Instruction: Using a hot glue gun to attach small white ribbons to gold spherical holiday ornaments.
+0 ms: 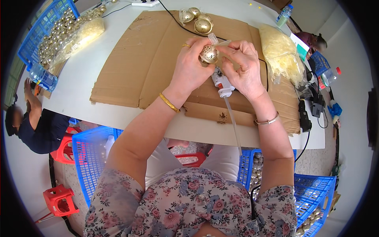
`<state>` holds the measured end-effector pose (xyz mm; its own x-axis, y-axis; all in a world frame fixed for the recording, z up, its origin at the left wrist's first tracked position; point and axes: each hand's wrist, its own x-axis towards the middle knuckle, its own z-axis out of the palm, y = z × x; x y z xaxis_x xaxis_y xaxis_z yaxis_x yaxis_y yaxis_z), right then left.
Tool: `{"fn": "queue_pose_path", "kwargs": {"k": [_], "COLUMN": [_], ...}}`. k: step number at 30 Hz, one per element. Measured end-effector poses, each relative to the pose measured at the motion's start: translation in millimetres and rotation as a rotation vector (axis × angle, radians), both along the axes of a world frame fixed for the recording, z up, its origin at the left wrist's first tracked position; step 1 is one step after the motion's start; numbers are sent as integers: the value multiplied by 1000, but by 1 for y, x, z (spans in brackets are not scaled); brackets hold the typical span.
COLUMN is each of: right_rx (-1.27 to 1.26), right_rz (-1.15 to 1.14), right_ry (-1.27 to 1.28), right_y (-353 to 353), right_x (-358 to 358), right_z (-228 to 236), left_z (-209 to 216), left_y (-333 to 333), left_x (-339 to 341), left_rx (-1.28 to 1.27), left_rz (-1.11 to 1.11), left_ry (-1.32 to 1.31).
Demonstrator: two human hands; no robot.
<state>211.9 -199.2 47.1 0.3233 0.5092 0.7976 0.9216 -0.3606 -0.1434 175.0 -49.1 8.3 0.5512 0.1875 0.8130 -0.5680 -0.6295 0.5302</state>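
Observation:
My left hand [191, 63] is closed round a gold ball ornament [209, 54] with small holes pierced in its surface. A sheer whitish ribbon [213, 38] stands up from the top of the ball. My right hand [244, 67] pinches one end of that ribbon between thumb and forefinger, close to the ball. Just below the ball, a white glue gun [222, 85] with an orange trigger lies on the cardboard sheet [138, 67]. A long translucent glue stick [233, 122] sticks out of it toward me. Its nozzle is partly hidden by my hands.
Several gold ornaments [203, 26] with ribbons sit at the cardboard's far edge. A bag of cream ribbons [280, 51] lies to the right. At left a blue crate [43, 31] spills gold balls. A black cable [173, 17] crosses the cardboard. A co-worker [37, 122] sits at far left.

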Motion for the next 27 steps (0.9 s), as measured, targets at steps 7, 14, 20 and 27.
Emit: {"fn": "queue_pose_path", "kwargs": {"k": [7, 14, 20, 27], "right_rx": [22, 25, 11, 3], "right_rz": [26, 22, 35, 30], "right_ry": [32, 48, 67, 53], "right_y": [-1, -2, 2, 2], "right_x": [0, 0, -2, 0], "right_z": [-1, -1, -3, -4], "left_z": [2, 6, 8, 8], "left_y": [2, -1, 1, 1], "left_x": [-1, -3, -6, -4], "left_rx": [104, 131, 155, 130], "left_rz": [67, 92, 98, 54], "left_ry": [-9, -29, -46, -57]}}
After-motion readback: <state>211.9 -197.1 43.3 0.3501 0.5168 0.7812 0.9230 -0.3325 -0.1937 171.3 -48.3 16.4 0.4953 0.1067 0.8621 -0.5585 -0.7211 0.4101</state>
